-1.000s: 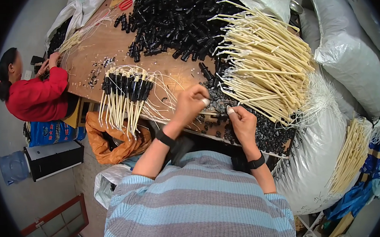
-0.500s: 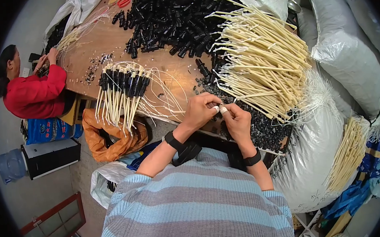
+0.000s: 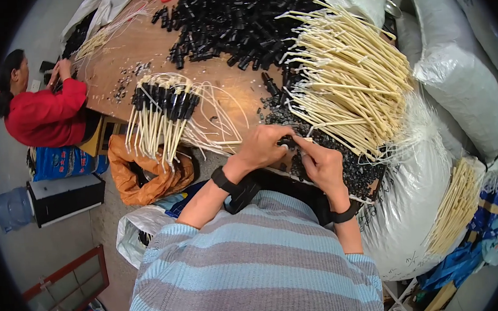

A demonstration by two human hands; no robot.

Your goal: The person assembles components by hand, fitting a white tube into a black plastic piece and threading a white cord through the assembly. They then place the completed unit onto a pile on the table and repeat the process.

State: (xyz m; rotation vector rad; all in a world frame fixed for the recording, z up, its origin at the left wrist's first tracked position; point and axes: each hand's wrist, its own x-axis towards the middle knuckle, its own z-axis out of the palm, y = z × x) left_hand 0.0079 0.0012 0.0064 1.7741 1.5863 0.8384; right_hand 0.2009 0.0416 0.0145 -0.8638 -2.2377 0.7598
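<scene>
Here, small black plastic cap [image 3: 287, 143], light, stiff, probably slippery, pinched between left hand [image 3: 263, 147] and right hand [image 3: 322, 165]; best held by its sides.

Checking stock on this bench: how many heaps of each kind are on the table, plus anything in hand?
Loose cream stick heaps: 2
Black-capped stick bundle: 1
Black part piles: 2
Black piece pinched between left hand and right hand: 1
Total: 6
</scene>
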